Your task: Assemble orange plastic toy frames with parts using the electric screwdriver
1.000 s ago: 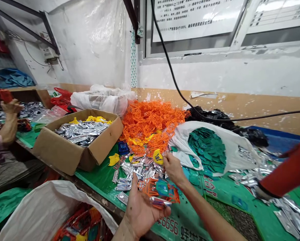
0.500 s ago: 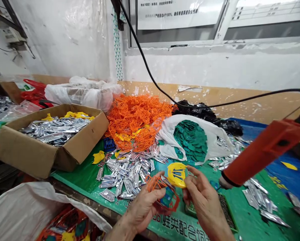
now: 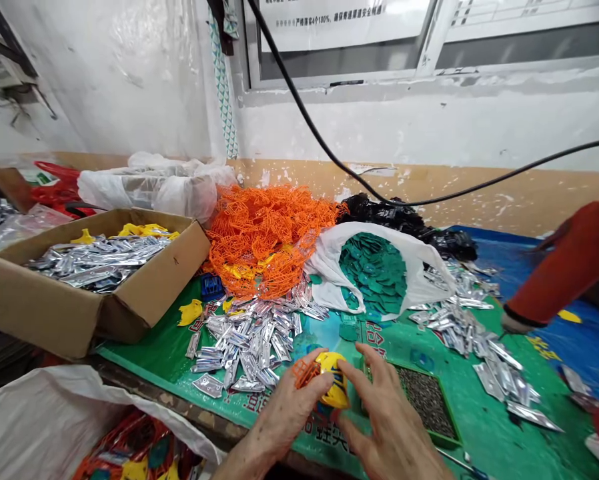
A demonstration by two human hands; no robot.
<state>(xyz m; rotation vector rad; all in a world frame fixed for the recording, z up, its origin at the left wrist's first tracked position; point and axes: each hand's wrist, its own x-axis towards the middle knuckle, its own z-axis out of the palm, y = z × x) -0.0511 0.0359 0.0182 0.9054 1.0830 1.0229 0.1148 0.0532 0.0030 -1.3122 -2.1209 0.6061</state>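
Low in the middle, my left hand (image 3: 292,403) grips an orange plastic frame (image 3: 304,372) with its thumb and fingers. A yellow plastic piece (image 3: 333,387) with slots lies against that frame, over something blue-green that is mostly hidden. My right hand (image 3: 382,413) reaches round the yellow piece from the right, index finger at its upper edge and thumb near its lower edge, other fingers spread. Right of my hands, a green tray (image 3: 447,407) holds small dark screws. A red-orange power screwdriver (image 3: 562,270) hangs tip down farther right.
Loose silver metal blades (image 3: 254,340) lie left of centre. Behind them is an orange plastic heap (image 3: 269,227), beside a white bag (image 3: 324,293) of green pieces. A cardboard box (image 3: 154,300) stands left; a white sack (image 3: 44,413) sits lower left. A black cable (image 3: 314,130) hangs overhead.
The yellow piece has moved left and down onto the orange frame in my left hand. The screwdriver has swung right and upward, and the view has shifted slightly.
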